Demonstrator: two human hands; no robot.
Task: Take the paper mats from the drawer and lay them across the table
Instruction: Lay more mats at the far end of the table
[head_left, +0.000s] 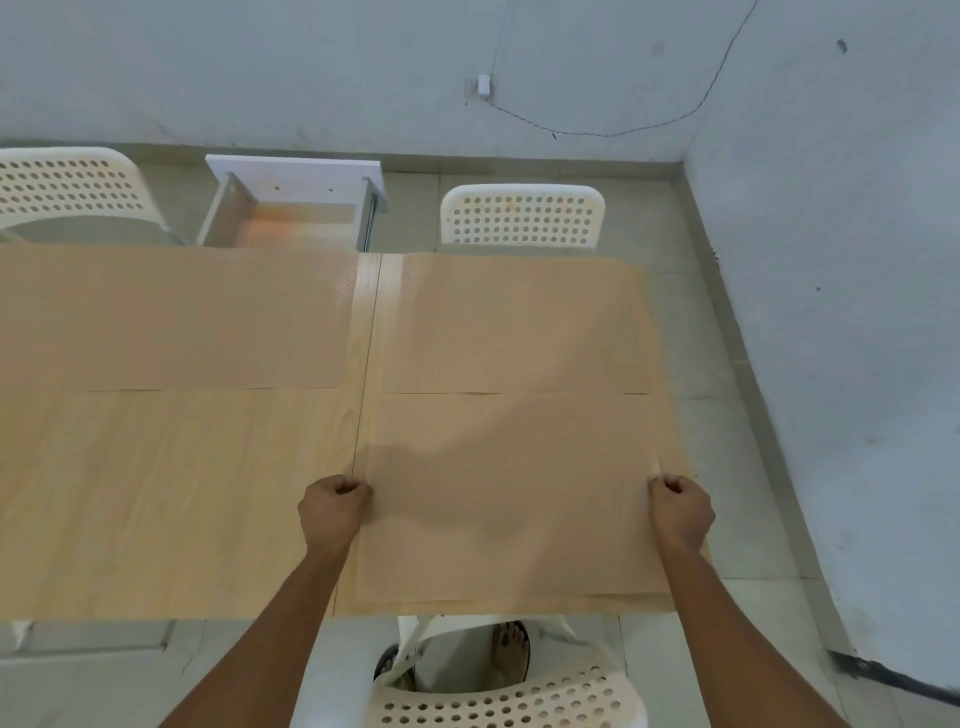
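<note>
A tan paper mat (514, 493) lies on the near right part of the wooden table (171, 493). My left hand (332, 512) pinches its left edge and my right hand (680, 512) pinches its right edge, both with fingers closed on the paper. Two more paper mats lie flat on the far half: one at the far left (171, 317), one at the far right (514, 327). Beyond the table's far edge the white drawer (293, 208) stands pulled out; its inside looks bare.
White perforated chairs stand at the far left (72, 187), the far right (522, 215) and right below me (509, 696). A grey wall closes in on the right, and a thin cable hangs from a wall plug (484, 85).
</note>
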